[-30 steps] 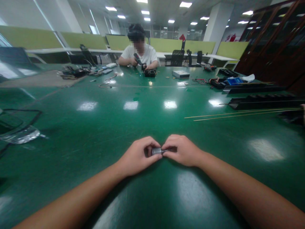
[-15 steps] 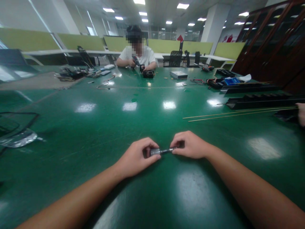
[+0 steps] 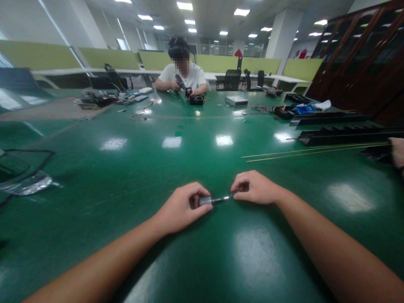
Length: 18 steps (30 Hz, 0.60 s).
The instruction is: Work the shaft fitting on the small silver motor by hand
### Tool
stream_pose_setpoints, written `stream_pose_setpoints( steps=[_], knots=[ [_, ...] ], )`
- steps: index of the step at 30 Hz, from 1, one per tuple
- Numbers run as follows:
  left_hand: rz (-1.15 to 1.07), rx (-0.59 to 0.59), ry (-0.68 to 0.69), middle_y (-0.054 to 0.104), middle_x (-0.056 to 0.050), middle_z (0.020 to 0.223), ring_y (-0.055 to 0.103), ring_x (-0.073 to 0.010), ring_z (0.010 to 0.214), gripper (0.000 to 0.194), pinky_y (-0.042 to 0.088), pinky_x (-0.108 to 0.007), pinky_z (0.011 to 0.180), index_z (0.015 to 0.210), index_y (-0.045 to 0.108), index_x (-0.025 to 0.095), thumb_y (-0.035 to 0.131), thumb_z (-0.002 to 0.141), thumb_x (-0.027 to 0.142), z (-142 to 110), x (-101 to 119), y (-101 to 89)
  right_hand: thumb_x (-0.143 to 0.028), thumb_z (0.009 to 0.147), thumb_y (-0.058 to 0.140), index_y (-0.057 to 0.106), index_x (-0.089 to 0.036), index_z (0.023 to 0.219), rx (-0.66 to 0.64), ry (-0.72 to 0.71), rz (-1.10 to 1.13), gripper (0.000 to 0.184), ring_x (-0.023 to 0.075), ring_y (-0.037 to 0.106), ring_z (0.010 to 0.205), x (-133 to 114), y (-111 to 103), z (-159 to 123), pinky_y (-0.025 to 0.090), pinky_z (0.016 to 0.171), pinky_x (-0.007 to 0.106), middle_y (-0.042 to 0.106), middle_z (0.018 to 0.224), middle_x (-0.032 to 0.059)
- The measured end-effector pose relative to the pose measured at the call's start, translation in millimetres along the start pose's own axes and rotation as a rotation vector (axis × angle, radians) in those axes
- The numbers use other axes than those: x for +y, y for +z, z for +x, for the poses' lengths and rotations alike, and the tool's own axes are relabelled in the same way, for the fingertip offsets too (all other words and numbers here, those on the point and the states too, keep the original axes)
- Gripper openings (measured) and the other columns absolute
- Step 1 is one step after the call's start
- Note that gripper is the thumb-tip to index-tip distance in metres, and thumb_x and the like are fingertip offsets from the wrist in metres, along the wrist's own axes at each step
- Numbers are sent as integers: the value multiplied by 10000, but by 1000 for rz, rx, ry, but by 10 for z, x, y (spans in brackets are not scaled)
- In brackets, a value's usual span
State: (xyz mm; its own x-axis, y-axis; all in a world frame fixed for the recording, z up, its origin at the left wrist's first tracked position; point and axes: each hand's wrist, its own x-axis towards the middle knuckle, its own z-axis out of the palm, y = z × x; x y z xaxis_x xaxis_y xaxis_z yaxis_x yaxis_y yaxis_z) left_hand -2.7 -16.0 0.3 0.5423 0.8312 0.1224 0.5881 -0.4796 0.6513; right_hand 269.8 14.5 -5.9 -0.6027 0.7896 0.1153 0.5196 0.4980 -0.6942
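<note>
Both of my hands rest on a green table [image 3: 126,181], close to me at the centre. My left hand [image 3: 181,207] is closed around a small silver cylinder [image 3: 205,200]. A thin dark metal rod [image 3: 224,198] sticks out of that cylinder to the right. My right hand [image 3: 255,188] pinches the far end of the rod with its fingers curled. The two hands are a short gap apart, with the rod bridging them just above the tabletop.
Two long thin brass rods [image 3: 315,150] lie to the right, in front of long black trays [image 3: 347,135]. A clear plastic bag and black cable [image 3: 25,181] sit at the left edge. Across the table a person in white [image 3: 183,75] holds a tool. Another person's hand [image 3: 398,152] shows at the right edge.
My right hand has drawn away to the right from my left hand, exposing more of the dark rod between them. The left hand has stayed in place.
</note>
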Motion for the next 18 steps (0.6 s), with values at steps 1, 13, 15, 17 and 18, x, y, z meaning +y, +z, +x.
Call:
stream_pose_setpoints(
  steps=[1, 13, 15, 17, 18],
  knots=[
    [-2, 1, 1, 637, -17, 818, 590, -138, 664, 205, 461, -243, 617, 949, 655, 168, 669, 844, 343, 0, -3, 1, -213, 742, 724, 753, -152, 859, -1, -2, 5, 135, 128, 609, 707, 3, -1, 0, 466, 658, 242, 678, 793, 29],
    [-19, 9, 21, 638, -13, 806, 587, -137, 656, 191, 460, -238, 612, 944, 655, 172, 679, 831, 324, 3, 8, -7, -294, 788, 739, 777, -172, 898, -62, -37, 40, 169, 150, 648, 762, 11, -25, -4, 473, 692, 262, 710, 836, 43],
    [-19, 13, 23, 639, -11, 807, 586, -136, 652, 189, 457, -236, 608, 938, 655, 173, 694, 813, 310, 3, 6, 1, -303, 796, 737, 776, -174, 911, -70, -44, 44, 177, 151, 651, 767, -17, 1, 6, 475, 699, 261, 714, 844, 44],
    [-19, 19, 12, 630, -3, 789, 581, -133, 636, 198, 448, -232, 593, 933, 652, 175, 714, 791, 299, 3, 3, 12, -310, 807, 732, 775, -175, 923, -70, -57, 50, 183, 150, 651, 770, -80, 78, 41, 475, 702, 257, 715, 843, 43],
    [-17, 23, 4, 620, 5, 771, 576, -131, 626, 203, 441, -229, 584, 933, 651, 177, 723, 780, 290, 3, 1, 18, -309, 815, 728, 774, -178, 927, -62, -66, 51, 179, 148, 649, 770, -124, 137, 68, 473, 700, 254, 715, 842, 41]
  ],
)
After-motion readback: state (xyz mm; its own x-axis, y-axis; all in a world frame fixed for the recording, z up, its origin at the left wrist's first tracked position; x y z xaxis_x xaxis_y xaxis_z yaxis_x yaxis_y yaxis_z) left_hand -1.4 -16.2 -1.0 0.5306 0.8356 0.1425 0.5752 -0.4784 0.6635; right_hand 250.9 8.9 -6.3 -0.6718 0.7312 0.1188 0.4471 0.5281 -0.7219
